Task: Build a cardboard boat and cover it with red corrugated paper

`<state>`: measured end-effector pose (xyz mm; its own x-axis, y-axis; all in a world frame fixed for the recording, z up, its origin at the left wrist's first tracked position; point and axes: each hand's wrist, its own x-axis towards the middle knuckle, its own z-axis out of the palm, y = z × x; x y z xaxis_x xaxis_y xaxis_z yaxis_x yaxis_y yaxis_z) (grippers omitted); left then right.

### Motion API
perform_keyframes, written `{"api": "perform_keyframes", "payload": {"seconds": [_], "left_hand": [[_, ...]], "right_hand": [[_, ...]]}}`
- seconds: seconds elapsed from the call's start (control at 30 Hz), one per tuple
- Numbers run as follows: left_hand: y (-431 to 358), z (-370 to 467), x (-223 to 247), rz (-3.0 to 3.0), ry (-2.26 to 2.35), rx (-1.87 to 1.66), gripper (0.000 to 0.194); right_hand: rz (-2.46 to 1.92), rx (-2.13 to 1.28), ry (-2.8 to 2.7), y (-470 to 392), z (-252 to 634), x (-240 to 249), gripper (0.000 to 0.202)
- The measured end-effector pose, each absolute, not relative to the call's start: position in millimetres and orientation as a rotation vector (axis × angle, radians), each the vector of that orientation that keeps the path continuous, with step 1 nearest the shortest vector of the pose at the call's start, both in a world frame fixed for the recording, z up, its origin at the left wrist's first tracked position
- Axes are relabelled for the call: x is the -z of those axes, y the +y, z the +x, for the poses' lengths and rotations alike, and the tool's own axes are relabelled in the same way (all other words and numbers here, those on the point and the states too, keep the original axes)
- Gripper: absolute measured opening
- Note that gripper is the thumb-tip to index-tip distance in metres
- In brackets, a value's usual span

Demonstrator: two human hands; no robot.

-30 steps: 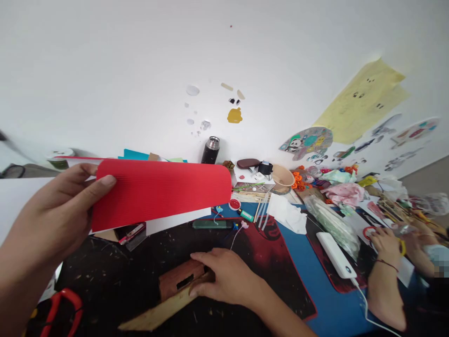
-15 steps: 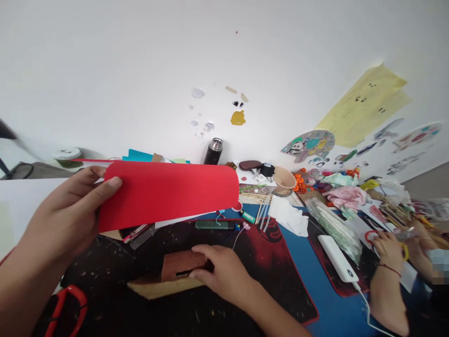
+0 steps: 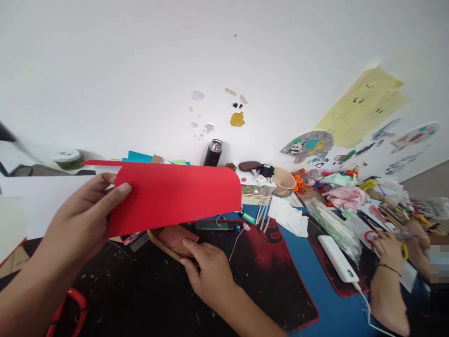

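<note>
A person's left hand (image 3: 79,220) pinches a curled red sheet (image 3: 178,194), unattached to the wooden base (image 3: 162,248) over the dark mat (image 3: 140,290), where a brown block (image 3: 175,239) already sits, its right end gripped by the right hand (image 3: 213,276).

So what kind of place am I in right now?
Probably a shared craft table or workshop: your left hand holds red ridged paper, red-handled scissors lie below, and another person's hand is busy at the right.
</note>
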<state>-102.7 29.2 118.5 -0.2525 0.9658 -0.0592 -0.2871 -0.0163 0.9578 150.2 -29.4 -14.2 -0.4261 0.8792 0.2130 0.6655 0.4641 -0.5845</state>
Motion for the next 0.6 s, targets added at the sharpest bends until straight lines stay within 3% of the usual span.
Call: {"api": "perform_keyframes", "payload": {"seconds": [0.2,0.33,0.47,0.6], "left_hand": [[27.7,-95.6,-111.5,0.83,1.16,-1.466,0.054],[27.4,-94.2,-109.6,0.813,1.146,-1.478,0.056],[20.6,-90.8,-116.8,0.802,1.163,-1.567,0.046],[10.0,-88.3,-124.2,0.819,1.228,-1.579,0.039]], "right_hand": [[-1.207,-0.559,-2.439,-34.2,150.0,1.8,0.046],[-1.157,-0.617,-2.259,-32.3,153.3,-0.8,0.036],[-1.156,-0.934,-1.849,-23.6,158.2,-5.5,0.037],[-0.963,-1.437,-1.47,-8.6,157.2,-13.1,0.06]]}}
